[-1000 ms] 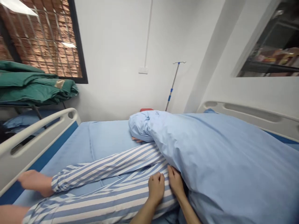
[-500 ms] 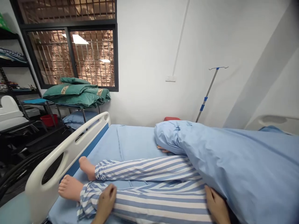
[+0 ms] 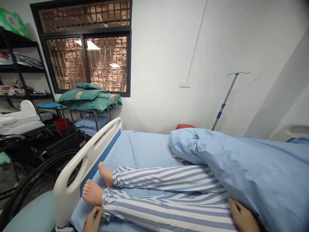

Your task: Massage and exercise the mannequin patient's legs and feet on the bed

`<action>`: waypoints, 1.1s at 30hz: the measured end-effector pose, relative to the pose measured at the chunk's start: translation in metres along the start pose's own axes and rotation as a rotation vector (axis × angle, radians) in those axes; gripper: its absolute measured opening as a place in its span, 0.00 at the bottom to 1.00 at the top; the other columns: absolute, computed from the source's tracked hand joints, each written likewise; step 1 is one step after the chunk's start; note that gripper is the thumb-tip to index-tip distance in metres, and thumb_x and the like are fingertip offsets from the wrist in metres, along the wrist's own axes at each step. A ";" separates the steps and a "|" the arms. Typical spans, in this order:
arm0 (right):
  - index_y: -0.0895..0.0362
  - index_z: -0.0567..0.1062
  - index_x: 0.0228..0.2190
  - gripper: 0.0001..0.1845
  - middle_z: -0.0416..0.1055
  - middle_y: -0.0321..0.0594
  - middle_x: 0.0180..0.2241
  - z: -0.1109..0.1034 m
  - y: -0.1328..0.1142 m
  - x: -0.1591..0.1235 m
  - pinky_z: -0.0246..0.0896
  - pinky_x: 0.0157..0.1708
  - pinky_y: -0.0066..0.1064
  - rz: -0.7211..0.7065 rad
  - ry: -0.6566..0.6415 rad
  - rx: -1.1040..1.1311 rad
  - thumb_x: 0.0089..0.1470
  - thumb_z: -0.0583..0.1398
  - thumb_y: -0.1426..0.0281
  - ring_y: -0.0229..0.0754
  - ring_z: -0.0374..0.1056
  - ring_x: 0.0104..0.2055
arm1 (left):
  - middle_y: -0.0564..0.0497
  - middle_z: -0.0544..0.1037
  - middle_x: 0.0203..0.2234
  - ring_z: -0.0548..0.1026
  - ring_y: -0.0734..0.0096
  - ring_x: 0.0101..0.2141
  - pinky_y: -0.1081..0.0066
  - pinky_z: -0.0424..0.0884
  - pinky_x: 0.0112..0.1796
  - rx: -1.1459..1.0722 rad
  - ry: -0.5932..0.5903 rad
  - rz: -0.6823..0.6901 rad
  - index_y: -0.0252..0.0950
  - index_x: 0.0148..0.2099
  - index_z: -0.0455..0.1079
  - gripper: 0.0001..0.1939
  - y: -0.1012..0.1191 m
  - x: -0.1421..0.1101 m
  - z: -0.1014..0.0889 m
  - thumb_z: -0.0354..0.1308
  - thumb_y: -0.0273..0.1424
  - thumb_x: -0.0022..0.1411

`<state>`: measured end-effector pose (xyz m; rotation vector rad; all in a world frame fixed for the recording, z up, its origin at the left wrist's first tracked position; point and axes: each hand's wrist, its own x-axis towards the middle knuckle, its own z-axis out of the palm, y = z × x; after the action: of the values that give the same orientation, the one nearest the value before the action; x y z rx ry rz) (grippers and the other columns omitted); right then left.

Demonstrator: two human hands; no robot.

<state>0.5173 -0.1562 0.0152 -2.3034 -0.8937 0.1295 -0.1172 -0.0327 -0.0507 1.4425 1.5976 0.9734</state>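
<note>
Our left hand [image 3: 93, 219] lies open against the cuff of the striped pajama trousers [image 3: 166, 206], well apart from our right hand [image 3: 242, 216], open at the edge of the blue duvet [image 3: 253, 167]; the green box [image 3: 12, 19] at upper left bears a label too small to read.

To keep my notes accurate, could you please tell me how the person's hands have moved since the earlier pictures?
The left hand has moved away from the right, down the striped trouser leg to its cuff beside the bare foot. The right hand remains at the edge of the blue blanket. Nothing was visibly lifted; the blanket and legs lie as before.
</note>
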 end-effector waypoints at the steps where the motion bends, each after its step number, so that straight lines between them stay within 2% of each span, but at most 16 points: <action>1: 0.60 0.77 0.33 0.31 0.74 0.54 0.36 0.000 0.000 0.000 0.62 0.34 0.34 0.007 -0.058 -0.008 0.44 0.46 0.52 0.56 0.69 0.39 | 0.50 0.77 0.25 0.74 0.62 0.33 0.68 0.70 0.39 -0.002 0.024 -0.007 0.36 0.26 0.69 0.26 -0.002 0.004 -0.010 0.48 0.55 0.48; 3: 0.62 0.75 0.36 0.33 0.73 0.55 0.38 -0.002 -0.001 -0.001 0.61 0.36 0.34 0.011 -0.112 -0.023 0.46 0.44 0.52 0.57 0.68 0.41 | 0.48 0.78 0.27 0.74 0.61 0.35 0.68 0.69 0.42 -0.046 0.062 -0.027 0.37 0.27 0.69 0.27 -0.006 0.009 -0.026 0.47 0.56 0.47; 5: 0.61 0.75 0.35 0.32 0.73 0.55 0.37 -0.003 -0.004 -0.003 0.60 0.36 0.34 0.011 -0.123 -0.042 0.47 0.43 0.52 0.57 0.68 0.41 | 0.48 0.78 0.28 0.75 0.61 0.36 0.69 0.68 0.43 -0.103 0.031 -0.039 0.36 0.28 0.70 0.26 -0.008 0.008 -0.032 0.50 0.56 0.45; 7: 0.58 0.75 0.32 0.31 0.74 0.53 0.34 -0.004 -0.007 -0.006 0.60 0.33 0.35 0.022 -0.130 -0.067 0.47 0.42 0.51 0.56 0.69 0.37 | 0.48 0.78 0.27 0.75 0.61 0.34 0.70 0.70 0.39 -0.150 -0.025 -0.052 0.36 0.29 0.70 0.27 -0.005 0.003 -0.023 0.54 0.55 0.41; 11: 0.54 0.74 0.23 0.28 0.73 0.50 0.27 -0.008 -0.015 -0.013 0.59 0.29 0.34 0.014 -0.124 -0.090 0.47 0.42 0.51 0.53 0.69 0.30 | 0.50 0.76 0.23 0.74 0.62 0.30 0.71 0.70 0.33 -0.191 -0.058 -0.059 0.35 0.29 0.69 0.30 0.009 -0.010 0.014 0.57 0.57 0.34; 14: 0.53 0.73 0.21 0.26 0.73 0.49 0.26 -0.010 -0.017 -0.016 0.59 0.29 0.34 -0.011 -0.112 -0.066 0.46 0.43 0.51 0.52 0.69 0.31 | 0.52 0.73 0.19 0.71 0.66 0.26 0.71 0.68 0.30 -0.153 -0.035 -0.056 0.34 0.25 0.68 0.30 0.017 -0.010 0.021 0.56 0.58 0.34; 16: 0.53 0.73 0.21 0.26 0.73 0.49 0.27 -0.009 -0.016 -0.016 0.59 0.29 0.34 -0.010 -0.098 -0.065 0.46 0.43 0.51 0.53 0.69 0.31 | 0.54 0.67 0.15 0.67 0.69 0.23 0.72 0.65 0.26 -0.128 -0.007 -0.074 0.35 0.20 0.64 0.29 0.019 -0.005 0.010 0.56 0.59 0.32; 18: 0.53 0.73 0.21 0.26 0.73 0.50 0.27 -0.008 -0.013 -0.014 0.59 0.29 0.34 -0.002 -0.092 -0.082 0.46 0.43 0.51 0.53 0.69 0.31 | 0.57 0.60 0.12 0.62 0.74 0.20 0.74 0.61 0.23 -0.132 0.023 -0.093 0.36 0.17 0.58 0.30 0.022 0.001 -0.008 0.57 0.59 0.29; 21: 0.54 0.74 0.26 0.28 0.73 0.51 0.29 -0.005 -0.010 -0.011 0.60 0.30 0.34 0.007 -0.102 -0.108 0.46 0.42 0.51 0.53 0.69 0.31 | 0.60 0.52 0.12 0.55 0.78 0.18 0.75 0.56 0.21 -0.130 0.059 -0.130 0.37 0.16 0.52 0.31 0.024 0.009 -0.038 0.58 0.58 0.27; 23: 0.55 0.74 0.29 0.29 0.73 0.51 0.31 -0.005 -0.009 -0.010 0.60 0.31 0.34 0.015 -0.109 -0.115 0.47 0.41 0.51 0.53 0.69 0.33 | 0.60 0.50 0.12 0.53 0.79 0.18 0.75 0.55 0.21 -0.096 0.089 -0.156 0.37 0.16 0.51 0.31 0.022 0.013 -0.051 0.58 0.59 0.27; 26: 0.56 0.73 0.29 0.30 0.73 0.52 0.31 -0.004 -0.009 -0.010 0.60 0.31 0.34 0.030 -0.120 -0.126 0.47 0.41 0.51 0.54 0.68 0.34 | 0.59 0.53 0.12 0.56 0.77 0.18 0.74 0.59 0.23 -0.060 0.091 -0.140 0.37 0.16 0.54 0.30 0.010 0.016 -0.056 0.56 0.60 0.29; 28: 0.55 0.73 0.28 0.29 0.73 0.51 0.31 -0.004 -0.008 -0.010 0.60 0.32 0.34 0.033 -0.129 -0.132 0.46 0.41 0.51 0.54 0.68 0.34 | 0.57 0.61 0.15 0.63 0.72 0.20 0.71 0.63 0.25 -0.047 0.120 -0.119 0.37 0.20 0.60 0.28 -0.002 0.014 -0.051 0.56 0.59 0.31; 30: 0.55 0.72 0.29 0.29 0.73 0.51 0.31 -0.004 -0.007 -0.010 0.60 0.33 0.34 0.023 -0.136 -0.128 0.47 0.41 0.50 0.54 0.68 0.35 | 0.52 0.70 0.22 0.69 0.65 0.25 0.68 0.67 0.29 0.019 0.246 -0.125 0.36 0.27 0.64 0.28 -0.010 0.007 -0.042 0.56 0.56 0.34; 32: 0.55 0.72 0.29 0.28 0.73 0.51 0.32 -0.005 -0.007 -0.011 0.59 0.33 0.34 0.016 -0.137 -0.123 0.46 0.41 0.51 0.54 0.68 0.36 | 0.48 0.72 0.28 0.71 0.62 0.30 0.66 0.68 0.31 0.107 0.382 -0.105 0.36 0.32 0.65 0.26 -0.009 -0.004 -0.030 0.55 0.53 0.38; 33: 0.55 0.71 0.28 0.28 0.73 0.50 0.32 -0.005 -0.007 -0.011 0.59 0.34 0.34 0.014 -0.134 -0.122 0.46 0.41 0.51 0.54 0.68 0.36 | 0.48 0.73 0.29 0.71 0.62 0.30 0.66 0.68 0.32 0.135 0.385 -0.060 0.37 0.33 0.65 0.24 -0.004 -0.010 -0.023 0.54 0.52 0.41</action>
<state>0.5068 -0.1621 0.0215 -2.4380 -0.9768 0.2441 -0.1384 -0.0440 -0.0440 1.3425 2.0058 1.1799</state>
